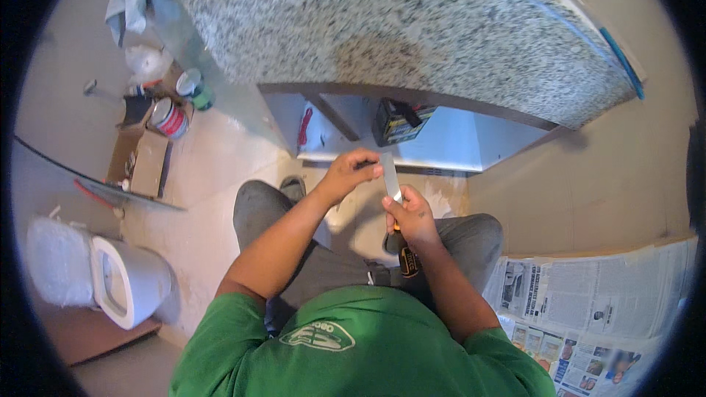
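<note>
Between my hands is a putty knife with a narrow, flat, shiny metal blade. My right hand is closed round its lower end, where a bit of orange shows; the palm hides most of the handle. At the blade's upper end, my left hand pinches the edge between thumb and fingertips. Both hands are above my lap, just in front of a cabinet's open lower shelf. A dark piece with an orange mark shows below my right wrist.
A speckled stone countertop overhangs the cabinet; a dark printed box stands inside. To the left are a paint can, a green-and-white container, a cardboard box and a toilet. Newspaper covers a surface at lower right.
</note>
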The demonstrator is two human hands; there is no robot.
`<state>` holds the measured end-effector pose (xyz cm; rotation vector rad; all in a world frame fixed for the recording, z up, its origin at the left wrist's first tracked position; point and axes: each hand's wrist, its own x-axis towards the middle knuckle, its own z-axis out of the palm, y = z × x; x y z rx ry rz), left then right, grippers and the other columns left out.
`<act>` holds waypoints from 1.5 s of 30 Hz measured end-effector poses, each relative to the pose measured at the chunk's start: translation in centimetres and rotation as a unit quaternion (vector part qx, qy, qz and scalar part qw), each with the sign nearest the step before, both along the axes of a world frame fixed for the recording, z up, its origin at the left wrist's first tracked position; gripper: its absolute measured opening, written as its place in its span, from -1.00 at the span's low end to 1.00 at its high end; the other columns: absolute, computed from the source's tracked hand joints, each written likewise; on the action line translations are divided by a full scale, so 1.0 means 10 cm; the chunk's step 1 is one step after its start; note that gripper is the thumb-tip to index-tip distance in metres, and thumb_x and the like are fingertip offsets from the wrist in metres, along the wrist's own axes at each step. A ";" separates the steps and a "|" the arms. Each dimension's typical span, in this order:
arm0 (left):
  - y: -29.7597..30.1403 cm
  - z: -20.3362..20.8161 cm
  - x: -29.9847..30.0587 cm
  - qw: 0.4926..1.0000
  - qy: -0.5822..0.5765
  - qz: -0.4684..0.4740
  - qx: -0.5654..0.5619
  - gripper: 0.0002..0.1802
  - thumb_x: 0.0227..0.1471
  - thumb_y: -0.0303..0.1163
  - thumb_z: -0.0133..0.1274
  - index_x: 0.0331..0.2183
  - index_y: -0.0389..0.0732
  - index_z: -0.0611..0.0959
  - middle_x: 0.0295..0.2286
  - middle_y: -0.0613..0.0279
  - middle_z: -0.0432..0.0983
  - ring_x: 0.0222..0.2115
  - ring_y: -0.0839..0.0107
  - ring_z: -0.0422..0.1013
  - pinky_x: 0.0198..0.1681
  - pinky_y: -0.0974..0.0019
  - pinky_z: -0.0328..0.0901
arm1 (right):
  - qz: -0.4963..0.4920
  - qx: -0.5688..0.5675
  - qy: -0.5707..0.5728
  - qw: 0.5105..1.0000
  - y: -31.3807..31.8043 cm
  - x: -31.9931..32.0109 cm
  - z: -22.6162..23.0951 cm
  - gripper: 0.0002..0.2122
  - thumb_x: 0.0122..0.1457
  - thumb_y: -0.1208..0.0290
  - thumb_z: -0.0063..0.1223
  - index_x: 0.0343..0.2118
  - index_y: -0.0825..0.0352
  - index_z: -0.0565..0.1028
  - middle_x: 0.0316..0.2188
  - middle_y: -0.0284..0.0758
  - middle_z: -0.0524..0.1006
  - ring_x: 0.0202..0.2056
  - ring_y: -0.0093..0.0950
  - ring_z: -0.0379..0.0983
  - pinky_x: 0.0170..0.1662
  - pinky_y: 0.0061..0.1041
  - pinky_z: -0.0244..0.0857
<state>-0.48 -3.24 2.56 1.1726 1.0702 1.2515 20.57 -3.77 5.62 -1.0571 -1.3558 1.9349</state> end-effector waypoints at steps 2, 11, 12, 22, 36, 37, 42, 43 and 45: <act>-0.02 0.17 0.04 1.000 -0.009 0.026 0.013 -0.62 0.08 -0.23 0.23 -0.13 -0.28 0.67 -0.27 0.32 0.54 -0.23 0.51 0.42 -0.12 0.39 0.30 | 0.010 0.002 -0.010 1.000 -0.03 -0.02 0.00 -0.84 0.29 0.37 0.06 -0.22 0.34 0.39 -0.67 -0.45 0.41 -0.68 -0.66 0.30 -0.57 -0.64 0.21; -0.01 0.17 -0.05 0.993 0.066 0.092 0.039 -0.76 0.02 -0.32 0.28 -0.33 -0.31 0.73 -0.36 0.28 0.55 -0.29 0.51 0.41 -0.22 0.42 0.26 | 0.030 0.014 -0.019 0.999 -0.01 -0.12 -0.05 -0.81 0.28 0.37 0.07 -0.20 0.36 0.38 -0.61 -0.44 0.44 -0.64 -0.67 0.32 -0.54 -0.65 0.20; 0.00 0.18 -0.06 0.992 0.074 0.099 0.040 -0.75 0.01 -0.31 0.29 -0.34 -0.30 0.73 -0.38 0.26 0.56 -0.31 0.50 0.42 -0.22 0.41 0.27 | 0.030 0.018 -0.030 0.999 -0.01 -0.13 -0.05 -0.82 0.28 0.37 0.07 -0.20 0.36 0.38 -0.60 -0.44 0.44 -0.63 -0.67 0.32 -0.54 -0.65 0.20; 0.04 0.08 -0.04 0.982 0.094 0.162 0.023 -0.78 -0.05 -0.32 0.32 -0.41 -0.29 0.74 -0.47 0.24 0.53 -0.38 0.46 0.43 -0.26 0.37 0.29 | 0.025 0.015 -0.069 0.997 -0.02 -0.16 -0.07 -0.83 0.28 0.44 0.04 -0.16 0.39 0.37 -0.58 -0.45 0.43 -0.61 -0.66 0.31 -0.50 -0.64 0.21; 0.07 0.03 -0.13 0.975 0.093 0.199 -0.026 -0.81 0.01 -0.35 0.27 -0.39 -0.29 0.73 -0.49 0.32 0.53 -0.41 0.54 0.41 -0.31 0.46 0.27 | -0.006 0.039 -0.087 0.995 -0.03 -0.13 -0.10 -0.83 0.28 0.47 0.04 -0.14 0.40 0.38 -0.62 -0.45 0.43 -0.62 -0.66 0.33 -0.51 -0.63 0.23; 0.09 0.00 -0.16 0.975 0.072 0.205 -0.046 -0.81 0.03 -0.35 0.24 -0.37 -0.29 0.73 -0.50 0.34 0.53 -0.42 0.53 0.41 -0.31 0.47 0.27 | -0.013 0.038 -0.086 0.995 -0.02 -0.12 -0.11 -0.84 0.28 0.47 0.04 -0.16 0.39 0.38 -0.62 -0.45 0.43 -0.62 -0.66 0.33 -0.52 -0.63 0.23; 0.11 0.05 -0.23 0.975 -0.120 0.168 -0.086 -0.72 0.18 -0.37 0.01 -0.18 -0.33 0.67 -0.39 0.29 0.54 -0.47 0.51 0.41 -0.28 0.42 0.33 | -0.036 0.025 -0.054 0.998 0.02 -0.06 -0.09 -0.90 0.27 0.49 0.03 -0.23 0.35 0.38 -0.63 -0.45 0.43 -0.62 -0.65 0.33 -0.52 -0.63 0.25; 0.10 0.03 -0.24 0.973 -0.140 0.162 -0.082 -0.70 0.20 -0.38 -0.03 -0.14 -0.34 0.65 -0.37 0.26 0.54 -0.48 0.50 0.42 -0.27 0.41 0.35 | -0.035 0.022 -0.054 0.998 0.02 -0.06 -0.10 -0.88 0.27 0.46 0.03 -0.20 0.35 0.39 -0.62 -0.44 0.43 -0.62 -0.64 0.33 -0.52 -0.62 0.25; 0.11 0.03 -0.21 0.970 -0.146 0.179 -0.073 -0.70 0.20 -0.43 -0.04 -0.10 -0.35 0.63 -0.32 0.19 0.55 -0.44 0.47 0.46 -0.24 0.39 0.39 | -0.033 0.016 -0.054 0.998 0.02 -0.04 -0.14 -0.82 0.28 0.42 0.03 -0.15 0.37 0.39 -0.61 -0.42 0.44 -0.62 -0.63 0.34 -0.51 -0.61 0.25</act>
